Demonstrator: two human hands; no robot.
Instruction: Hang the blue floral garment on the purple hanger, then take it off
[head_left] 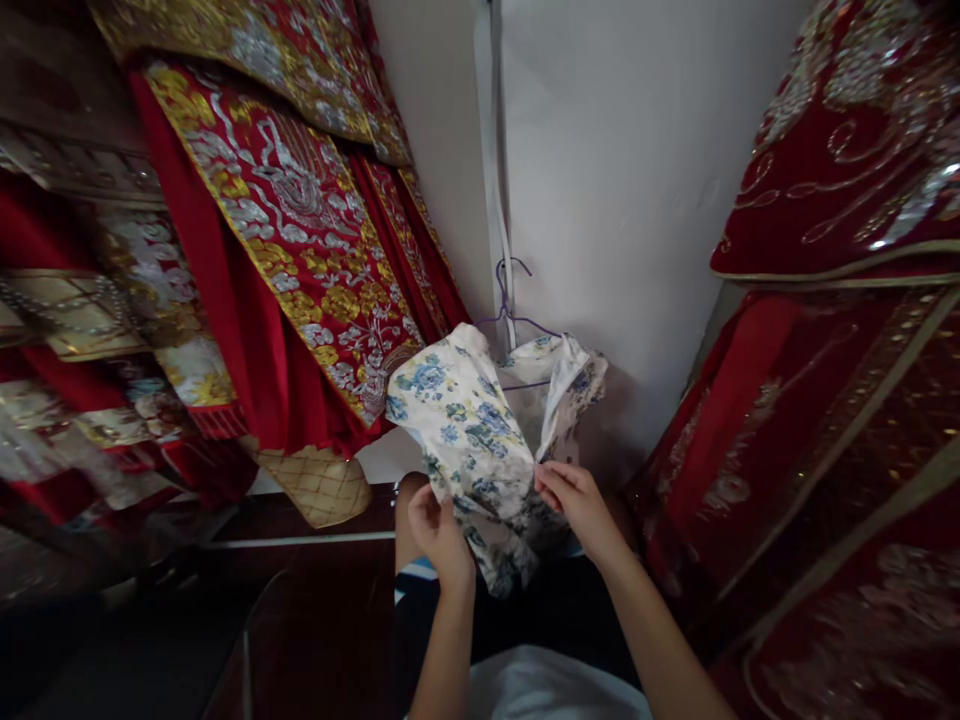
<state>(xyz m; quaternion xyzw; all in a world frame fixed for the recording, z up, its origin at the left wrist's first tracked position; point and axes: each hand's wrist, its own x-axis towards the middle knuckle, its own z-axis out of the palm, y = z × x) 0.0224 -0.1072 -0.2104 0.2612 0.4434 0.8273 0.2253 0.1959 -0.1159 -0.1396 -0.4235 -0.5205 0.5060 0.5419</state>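
A white shirt (480, 425) with blue and green flowers hangs in front of me on a thin purple hanger (504, 300). Its front falls apart in a V at the neck, and its lower part drapes over my lap. At the bottom of the V, my right hand (576, 497) pinches the shirt's front edge between thumb and fingers. My left hand (439, 530) is beside the shirt's left side with its fingers curled in towards the thumb; whether cloth is between them is hidden.
Red garments (300, 210) with gold and silver embroidery hang at the left, above a quilted gold piece (319, 487). More red embroidered garments (840, 180) hang close on the right. Behind the hanger are a pale wall (615, 170) and a white strap (495, 150). The dark floor (315, 610) shows at lower left.
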